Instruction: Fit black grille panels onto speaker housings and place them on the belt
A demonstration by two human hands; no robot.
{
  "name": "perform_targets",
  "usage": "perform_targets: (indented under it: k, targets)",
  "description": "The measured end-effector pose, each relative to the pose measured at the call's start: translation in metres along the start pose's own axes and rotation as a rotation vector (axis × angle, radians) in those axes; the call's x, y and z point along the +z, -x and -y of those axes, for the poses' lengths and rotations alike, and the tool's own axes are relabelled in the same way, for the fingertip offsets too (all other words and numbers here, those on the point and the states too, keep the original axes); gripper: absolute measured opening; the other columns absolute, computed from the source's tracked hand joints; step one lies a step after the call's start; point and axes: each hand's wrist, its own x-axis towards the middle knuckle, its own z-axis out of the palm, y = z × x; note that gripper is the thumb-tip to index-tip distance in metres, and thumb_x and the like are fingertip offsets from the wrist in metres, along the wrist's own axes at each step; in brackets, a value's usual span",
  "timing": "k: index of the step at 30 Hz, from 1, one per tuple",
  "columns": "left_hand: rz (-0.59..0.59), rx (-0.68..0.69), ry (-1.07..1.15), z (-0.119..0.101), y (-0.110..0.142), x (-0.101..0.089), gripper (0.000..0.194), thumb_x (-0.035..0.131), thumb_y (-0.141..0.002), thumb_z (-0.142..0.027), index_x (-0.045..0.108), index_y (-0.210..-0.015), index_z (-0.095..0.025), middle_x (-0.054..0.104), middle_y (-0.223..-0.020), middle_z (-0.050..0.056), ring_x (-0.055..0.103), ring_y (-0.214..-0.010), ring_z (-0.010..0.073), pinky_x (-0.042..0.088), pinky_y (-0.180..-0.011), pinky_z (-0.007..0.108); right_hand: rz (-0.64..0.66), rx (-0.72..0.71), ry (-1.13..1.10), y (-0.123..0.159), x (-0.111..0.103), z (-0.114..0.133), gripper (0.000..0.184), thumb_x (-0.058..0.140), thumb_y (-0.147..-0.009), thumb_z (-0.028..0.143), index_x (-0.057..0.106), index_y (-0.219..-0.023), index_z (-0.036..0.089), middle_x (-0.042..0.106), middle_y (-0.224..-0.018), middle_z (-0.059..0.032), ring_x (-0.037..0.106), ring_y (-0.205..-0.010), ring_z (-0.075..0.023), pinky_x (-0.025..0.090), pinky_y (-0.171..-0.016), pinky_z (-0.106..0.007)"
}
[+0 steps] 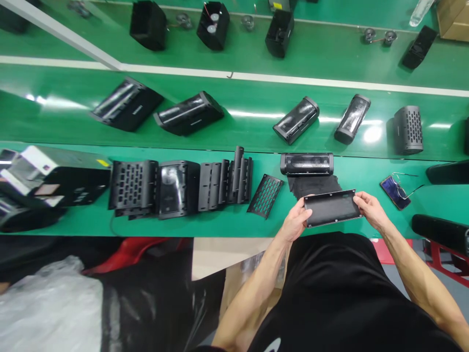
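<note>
Between my two hands I hold a black plastic cover panel (332,209), its hollow inner side and small edge clips facing me. My left hand (297,217) pinches its left end, thumb on the inner face. At the opposite end, the fingers of my right hand (370,209) grip the corner. Just beyond the panel lies a dark cloth (311,186), with a black speaker housing (307,165) behind it. A perforated black grille (266,196) rests on the green bench to the left of my left hand.
Stacked black covers (227,181) and grille panels (134,186) fill the bench leftward. A phone (394,193) lies at right with eyeglasses (402,192) over it. Several speaker housings, one a grey-black unit (408,129), sit on the green surface (249,132) beyond.
</note>
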Motion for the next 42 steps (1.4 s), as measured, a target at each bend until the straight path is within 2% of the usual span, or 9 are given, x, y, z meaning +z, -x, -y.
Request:
perform_targets:
  k: [3,8,17,26,34,42]
  targets:
    - [0.014,0.021,-0.009,0.001,-0.002,-0.001,0.079,0.093,-0.08,-0.044,0.059,-0.147,-0.017,0.079,-0.126,0.017,0.078,-0.114,0.0352,0.059,-0.102,0.047,0.042,0.041,-0.034,0.0,-0.003,0.001,0.06,0.09,-0.069,0.07,0.065,-0.093,0.021,0.051,-0.059,0.0077,0.043,-0.049,-0.0094,0.035,-0.046,-0.024]
    - [0.022,0.035,-0.009,0.003,-0.005,-0.003,0.074,0.091,-0.083,-0.043,0.06,-0.146,-0.018,0.079,-0.129,0.017,0.077,-0.116,0.0347,0.06,-0.102,0.046,0.074,0.089,-0.064,0.0,-0.002,0.004,0.062,0.095,-0.062,0.067,0.063,-0.087,0.021,0.051,-0.06,0.0073,0.04,-0.047,-0.0075,0.031,-0.041,-0.021]
    - [-0.002,0.03,-0.022,-0.003,-0.006,-0.003,0.074,0.093,-0.082,-0.04,0.063,-0.146,-0.019,0.076,-0.133,0.016,0.072,-0.124,0.0362,0.056,-0.109,0.05,0.083,0.077,-0.095,-0.006,0.0,0.009,0.06,0.095,-0.064,0.067,0.066,-0.089,0.021,0.056,-0.062,0.0056,0.042,-0.046,-0.0077,0.035,-0.039,-0.022]
    - [-0.005,0.053,-0.064,-0.012,-0.01,0.0,0.069,0.091,-0.084,-0.041,0.063,-0.143,-0.019,0.076,-0.133,0.015,0.072,-0.123,0.0341,0.059,-0.104,0.045,0.101,0.069,-0.104,-0.015,0.0,0.019,0.058,0.095,-0.066,0.066,0.066,-0.089,0.021,0.054,-0.06,0.006,0.042,-0.044,-0.0077,0.036,-0.04,-0.023]
    - [-0.106,0.018,0.004,-0.017,-0.018,0.004,0.068,0.095,-0.076,-0.044,0.069,-0.133,-0.019,0.08,-0.122,0.015,0.077,-0.114,0.0369,0.061,-0.1,0.049,0.13,0.107,-0.13,-0.024,-0.003,0.028,0.056,0.097,-0.067,0.063,0.069,-0.089,0.02,0.053,-0.061,0.0053,0.042,-0.045,-0.0073,0.036,-0.039,-0.022]
    - [-0.106,0.001,0.007,-0.023,-0.025,0.006,0.069,0.093,-0.078,-0.042,0.067,-0.138,-0.019,0.079,-0.126,0.016,0.074,-0.119,0.0387,0.06,-0.103,0.052,0.131,0.122,-0.12,-0.035,-0.005,0.037,0.055,0.096,-0.068,0.064,0.069,-0.089,0.021,0.053,-0.062,0.0052,0.043,-0.046,-0.0079,0.037,-0.038,-0.022]
